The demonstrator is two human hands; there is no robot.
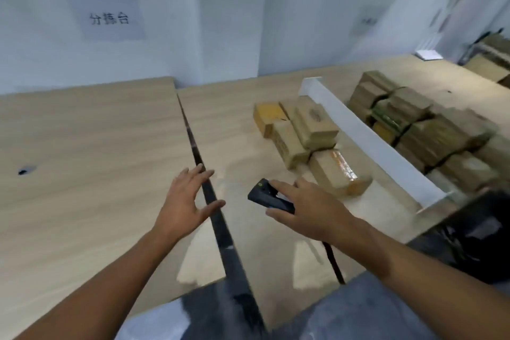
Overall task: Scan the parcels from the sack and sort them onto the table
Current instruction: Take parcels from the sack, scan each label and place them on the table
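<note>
Centre frame, the right hand [306,207] holds a black scanner [269,197], while the left hand [187,201] is spread wide above the table [82,146]. Brown parcels [306,135] lie centre-right, and the dark blur at lower right may be the sack [480,229].

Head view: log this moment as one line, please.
left hand open over table seam | right hand holds scanner | small parcel group left of white divider | larger stack right of it | no parcel in hands

Brown cardboard parcels [314,130], black scanner [269,196], pale wood-grain table [91,141], white divider [369,135].
</note>
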